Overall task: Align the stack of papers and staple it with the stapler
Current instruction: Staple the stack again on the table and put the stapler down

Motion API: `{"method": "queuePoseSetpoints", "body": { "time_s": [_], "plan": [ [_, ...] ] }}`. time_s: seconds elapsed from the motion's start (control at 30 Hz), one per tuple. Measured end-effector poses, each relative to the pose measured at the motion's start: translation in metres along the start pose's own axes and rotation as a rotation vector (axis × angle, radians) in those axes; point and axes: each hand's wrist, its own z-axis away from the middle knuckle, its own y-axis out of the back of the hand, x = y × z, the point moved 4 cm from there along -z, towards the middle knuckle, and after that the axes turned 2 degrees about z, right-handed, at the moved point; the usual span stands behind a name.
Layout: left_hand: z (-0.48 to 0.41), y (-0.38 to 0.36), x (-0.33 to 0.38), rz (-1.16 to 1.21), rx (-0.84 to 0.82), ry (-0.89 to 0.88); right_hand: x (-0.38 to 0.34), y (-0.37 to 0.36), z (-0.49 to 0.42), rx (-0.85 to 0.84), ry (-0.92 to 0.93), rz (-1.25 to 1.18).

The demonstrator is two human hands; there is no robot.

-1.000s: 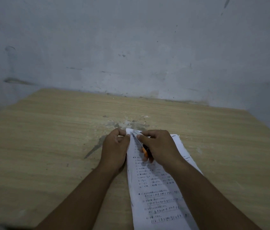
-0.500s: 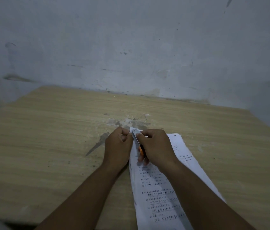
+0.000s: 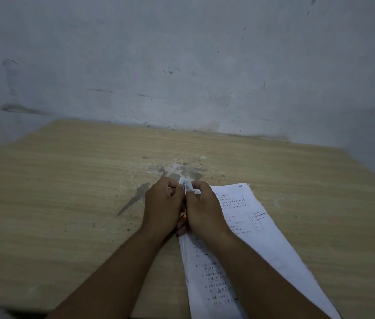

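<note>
Running from left to right, the scene starts with bare wood: the left half of the wooden table (image 3: 43, 192) carries nothing but a dark streak (image 3: 133, 201) that slants down toward its near-left side, and a patch of pale, flaky residue (image 3: 175, 169) sits a little beyond the middle, toward the far edge where the table meets a scuffed grey wall (image 3: 181, 65). Just right of the streak comes the left hand (image 3: 162, 207), its fingers curled tight and its thumb and forefinger pinched on the far left corner of the stack of papers (image 3: 246, 238), so it is closed on the paper itself. Pressed against it, knuckle to knuckle, is the right hand (image 3: 203, 210), wrapped around the stapler (image 3: 187, 187); only the stapler's silver nose shows between the two thumbs, clamped over that same corner, plus a sliver of orange lower down between the palms (the rest of the body is hidden under the fingers, so whether it is fully squeezed cannot be told). The stack lies flat on the table right of centre, printed side up, its long side running from the pinched corner back toward the near edge and passing under the right forearm, while its far right corner reaches out toward the table's right side, with the sheet edges there looking slightly ragged rather than perfectly flush.
</note>
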Motion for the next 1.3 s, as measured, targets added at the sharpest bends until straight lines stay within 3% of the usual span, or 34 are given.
{"method": "queuePoseSetpoints", "body": {
  "time_s": [0.2, 0.37, 0.6, 0.73, 1.03, 1.2, 1.3],
  "plan": [
    [-0.001, 0.0, 0.0, -0.043, 0.011, 0.009, 0.0, 0.003, -0.005, -0.037, -0.053, -0.041],
    [-0.001, 0.0, -0.001, 0.003, 0.012, 0.031, 0.002, 0.002, -0.008, -0.006, 0.004, 0.01],
    [0.0, 0.0, 0.001, 0.007, 0.027, 0.049, 0.007, 0.0, -0.007, -0.015, -0.066, -0.245],
    [0.0, 0.001, 0.001, 0.019, 0.029, 0.053, 0.006, -0.001, -0.005, -0.023, -0.071, -0.274],
    [-0.001, 0.0, 0.0, 0.005, 0.023, 0.026, -0.005, 0.009, -0.008, -0.002, 0.124, 0.213],
    [-0.002, 0.002, -0.002, 0.009, 0.027, 0.022, -0.007, 0.01, -0.012, 0.018, 0.18, 0.312],
    [-0.002, 0.001, -0.001, 0.028, 0.017, 0.018, -0.006, 0.011, -0.016, 0.007, 0.076, 0.169]
  ]
}}
